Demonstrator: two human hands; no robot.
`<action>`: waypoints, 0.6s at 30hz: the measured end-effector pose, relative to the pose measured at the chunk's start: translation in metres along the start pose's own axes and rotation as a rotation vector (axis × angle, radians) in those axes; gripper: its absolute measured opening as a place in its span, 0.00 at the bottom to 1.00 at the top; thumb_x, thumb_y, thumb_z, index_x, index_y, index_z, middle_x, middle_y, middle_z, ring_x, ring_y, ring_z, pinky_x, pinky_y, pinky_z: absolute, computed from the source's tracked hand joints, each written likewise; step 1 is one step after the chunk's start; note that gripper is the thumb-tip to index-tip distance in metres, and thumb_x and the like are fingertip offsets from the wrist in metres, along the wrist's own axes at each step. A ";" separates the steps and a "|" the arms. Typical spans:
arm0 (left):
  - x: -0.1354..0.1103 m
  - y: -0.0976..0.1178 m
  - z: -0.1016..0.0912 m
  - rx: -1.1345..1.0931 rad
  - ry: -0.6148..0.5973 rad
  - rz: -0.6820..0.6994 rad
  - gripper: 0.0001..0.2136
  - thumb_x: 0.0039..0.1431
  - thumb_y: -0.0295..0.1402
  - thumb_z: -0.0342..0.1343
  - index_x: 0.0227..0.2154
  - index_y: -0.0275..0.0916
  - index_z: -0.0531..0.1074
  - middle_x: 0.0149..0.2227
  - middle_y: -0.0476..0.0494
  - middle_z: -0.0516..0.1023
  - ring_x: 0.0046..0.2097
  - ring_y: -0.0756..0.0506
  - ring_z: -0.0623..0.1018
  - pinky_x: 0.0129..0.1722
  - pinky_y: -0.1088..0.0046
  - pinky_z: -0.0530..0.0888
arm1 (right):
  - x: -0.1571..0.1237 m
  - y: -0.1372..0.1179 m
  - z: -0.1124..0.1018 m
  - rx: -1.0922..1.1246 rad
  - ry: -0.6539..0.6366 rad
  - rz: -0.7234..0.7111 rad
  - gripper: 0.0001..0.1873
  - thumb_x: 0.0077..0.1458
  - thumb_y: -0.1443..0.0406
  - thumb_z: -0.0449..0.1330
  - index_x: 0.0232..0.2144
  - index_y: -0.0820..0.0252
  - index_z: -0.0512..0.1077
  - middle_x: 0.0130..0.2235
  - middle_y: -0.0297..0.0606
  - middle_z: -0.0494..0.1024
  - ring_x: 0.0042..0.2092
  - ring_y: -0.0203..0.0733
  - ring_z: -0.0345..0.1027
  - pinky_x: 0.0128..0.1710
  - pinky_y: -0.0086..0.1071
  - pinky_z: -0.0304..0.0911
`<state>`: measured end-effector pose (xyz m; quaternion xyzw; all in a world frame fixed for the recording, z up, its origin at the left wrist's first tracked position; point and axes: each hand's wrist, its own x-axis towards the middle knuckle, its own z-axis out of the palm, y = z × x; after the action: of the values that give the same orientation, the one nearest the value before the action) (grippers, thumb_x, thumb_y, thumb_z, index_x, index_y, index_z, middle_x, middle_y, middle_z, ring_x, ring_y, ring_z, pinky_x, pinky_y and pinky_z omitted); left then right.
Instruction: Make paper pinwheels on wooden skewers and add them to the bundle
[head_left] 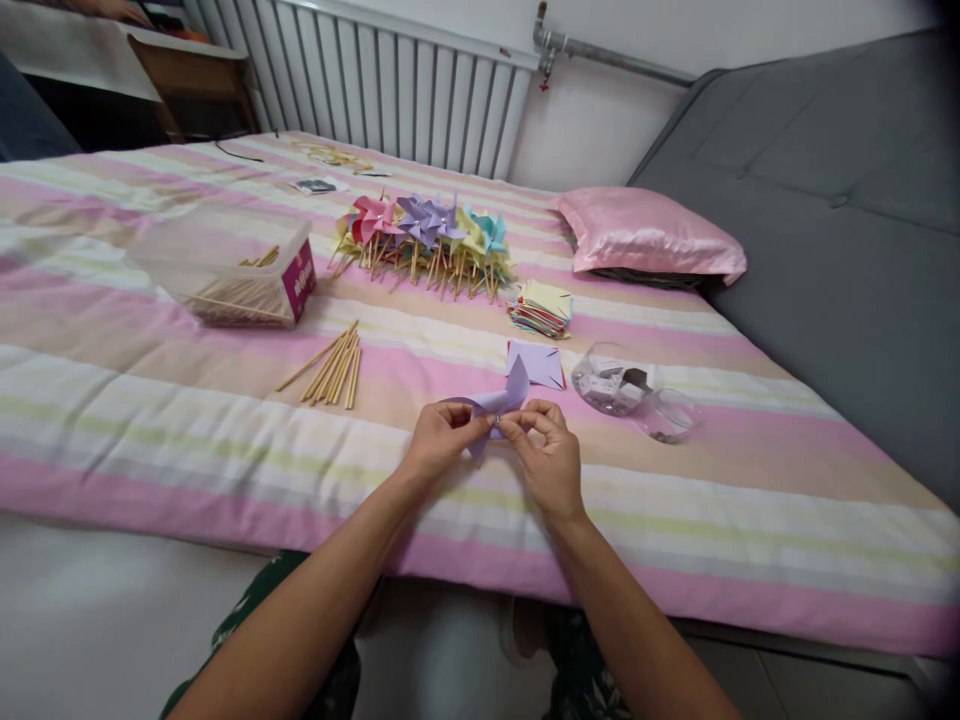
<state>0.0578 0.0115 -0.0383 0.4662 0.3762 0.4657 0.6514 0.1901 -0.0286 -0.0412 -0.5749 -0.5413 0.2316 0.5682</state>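
A purple paper pinwheel (491, 402) is held between both hands, just above the front part of the striped bedspread. My left hand (444, 432) pinches its left side, the thumb reaching to the centre. From the right, my right hand (546, 450) pinches at the middle, where a small shiny pin (497, 421) shows between the two thumbs. Just beyond the hands lies a purple paper square (537, 364) with cut corners, a red edge showing under it. Several thin wooden sticks (334, 368) lie loose to the left.
Finished pinwheels (427, 235) on sticks lie in a heap further back, near a stack of coloured paper squares (541, 308). A clear plastic box (225, 265) holds more sticks. Clear round containers (611, 385) with small parts stand right. A pink pillow (652, 235) rests by the grey headboard (825, 220).
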 end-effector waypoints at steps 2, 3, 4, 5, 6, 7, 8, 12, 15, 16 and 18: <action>0.000 0.000 0.000 -0.001 -0.004 0.002 0.12 0.40 0.37 0.66 0.18 0.33 0.73 0.18 0.51 0.69 0.22 0.54 0.65 0.23 0.77 0.59 | 0.000 -0.001 0.000 0.017 0.000 0.018 0.09 0.49 0.58 0.62 0.27 0.57 0.77 0.36 0.36 0.66 0.44 0.42 0.62 0.49 0.38 0.57; 0.000 0.000 0.001 -0.003 -0.005 0.004 0.12 0.40 0.36 0.66 0.18 0.33 0.73 0.18 0.51 0.69 0.22 0.54 0.65 0.23 0.77 0.59 | 0.000 -0.001 0.000 0.024 0.000 0.026 0.09 0.49 0.59 0.62 0.27 0.58 0.76 0.37 0.37 0.67 0.44 0.42 0.63 0.49 0.38 0.57; -0.001 0.000 0.001 -0.006 -0.004 0.007 0.12 0.40 0.36 0.66 0.18 0.33 0.73 0.19 0.51 0.69 0.22 0.54 0.65 0.24 0.77 0.60 | -0.001 -0.001 0.000 0.030 0.001 0.033 0.09 0.49 0.58 0.62 0.27 0.58 0.76 0.38 0.37 0.67 0.45 0.42 0.63 0.50 0.38 0.57; -0.001 0.000 0.001 -0.007 0.000 0.009 0.12 0.40 0.36 0.66 0.18 0.33 0.72 0.19 0.50 0.69 0.22 0.54 0.65 0.23 0.77 0.60 | -0.001 -0.001 0.000 0.036 -0.001 0.040 0.09 0.49 0.58 0.62 0.27 0.58 0.76 0.39 0.38 0.67 0.46 0.43 0.63 0.50 0.38 0.57; -0.001 0.000 0.001 -0.008 0.002 0.012 0.11 0.40 0.36 0.66 0.18 0.33 0.73 0.19 0.50 0.69 0.22 0.54 0.65 0.23 0.77 0.60 | -0.001 -0.002 0.000 0.042 -0.007 0.046 0.09 0.49 0.58 0.62 0.27 0.58 0.76 0.39 0.38 0.68 0.46 0.43 0.63 0.51 0.39 0.57; -0.001 -0.001 0.001 -0.006 0.003 0.014 0.11 0.40 0.36 0.66 0.18 0.33 0.73 0.19 0.50 0.69 0.22 0.54 0.65 0.23 0.77 0.60 | 0.000 -0.002 0.000 0.047 -0.015 0.052 0.10 0.49 0.58 0.62 0.27 0.58 0.76 0.40 0.39 0.68 0.47 0.44 0.63 0.51 0.39 0.57; -0.001 -0.001 0.001 -0.001 0.001 0.014 0.12 0.40 0.37 0.66 0.18 0.33 0.73 0.19 0.51 0.69 0.22 0.54 0.64 0.23 0.77 0.60 | 0.000 -0.002 -0.001 0.052 -0.027 0.057 0.10 0.49 0.58 0.62 0.26 0.59 0.76 0.40 0.39 0.69 0.47 0.44 0.63 0.51 0.40 0.57; 0.001 -0.003 0.000 0.032 -0.004 0.005 0.13 0.40 0.38 0.65 0.16 0.33 0.71 0.18 0.51 0.67 0.21 0.54 0.64 0.23 0.77 0.59 | 0.001 -0.002 -0.002 0.064 -0.049 0.073 0.09 0.48 0.59 0.62 0.26 0.59 0.76 0.42 0.40 0.69 0.48 0.45 0.64 0.52 0.41 0.56; 0.001 -0.004 -0.001 0.049 -0.013 0.005 0.13 0.40 0.38 0.65 0.17 0.33 0.71 0.18 0.51 0.68 0.22 0.54 0.64 0.23 0.77 0.59 | 0.002 -0.002 -0.003 0.065 -0.048 0.075 0.08 0.48 0.59 0.62 0.26 0.58 0.76 0.42 0.41 0.69 0.49 0.46 0.64 0.52 0.41 0.56; 0.001 -0.003 -0.001 0.051 -0.015 0.007 0.13 0.40 0.38 0.65 0.16 0.33 0.71 0.18 0.51 0.68 0.22 0.54 0.64 0.23 0.77 0.59 | 0.002 -0.001 -0.003 0.059 -0.049 0.070 0.08 0.48 0.59 0.62 0.26 0.58 0.76 0.42 0.41 0.69 0.49 0.46 0.64 0.52 0.41 0.56; 0.001 -0.003 -0.001 0.051 -0.015 0.012 0.13 0.41 0.38 0.65 0.16 0.33 0.70 0.18 0.52 0.67 0.21 0.54 0.64 0.23 0.77 0.59 | 0.002 -0.001 -0.004 0.035 -0.049 0.050 0.08 0.48 0.59 0.62 0.26 0.58 0.76 0.42 0.40 0.69 0.49 0.46 0.63 0.53 0.41 0.56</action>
<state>0.0577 0.0121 -0.0414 0.4882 0.3802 0.4562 0.6395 0.1939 -0.0285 -0.0390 -0.5725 -0.5363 0.2690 0.5588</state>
